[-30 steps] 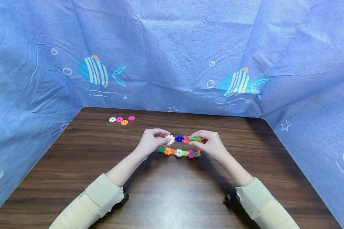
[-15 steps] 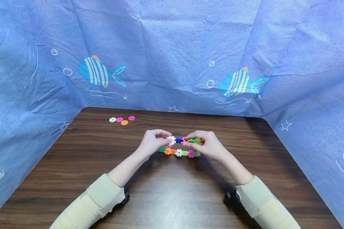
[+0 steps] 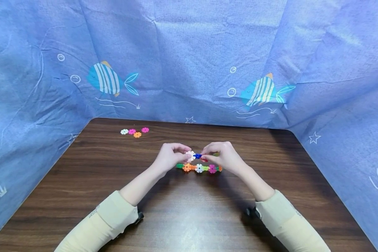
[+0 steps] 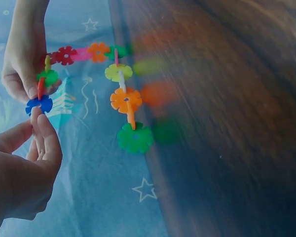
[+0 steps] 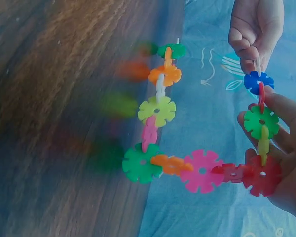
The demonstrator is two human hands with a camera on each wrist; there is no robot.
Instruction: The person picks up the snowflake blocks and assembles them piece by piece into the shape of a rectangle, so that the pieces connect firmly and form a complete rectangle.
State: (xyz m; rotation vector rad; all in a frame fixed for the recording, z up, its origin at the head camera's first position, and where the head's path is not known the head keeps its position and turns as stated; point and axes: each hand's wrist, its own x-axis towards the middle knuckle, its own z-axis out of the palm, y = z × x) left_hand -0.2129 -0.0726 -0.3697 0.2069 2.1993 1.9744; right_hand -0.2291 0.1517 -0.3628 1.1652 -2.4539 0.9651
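Observation:
My left hand pinches a white flower-shaped notched disc between thumb and fingers. Directly to its right is a blue disc, the end piece of a chain of interlocked plastic flower discs; the white edge meets it. My right hand grips the chain by the red disc beside the blue one, its fingers behind the green disc. From there the chain bends round through a pink disc and runs back along the near side to a green end disc below my left hand.
On the wooden table, loose discs lie at the back left: a white one, an orange one and two pink ones. A blue fish-print cloth hangs behind the table and along both sides.
The white disc has moved right and closed the gap to the blue disc. My right hand has shifted left along the chain, its fingertips now close to the blue disc.

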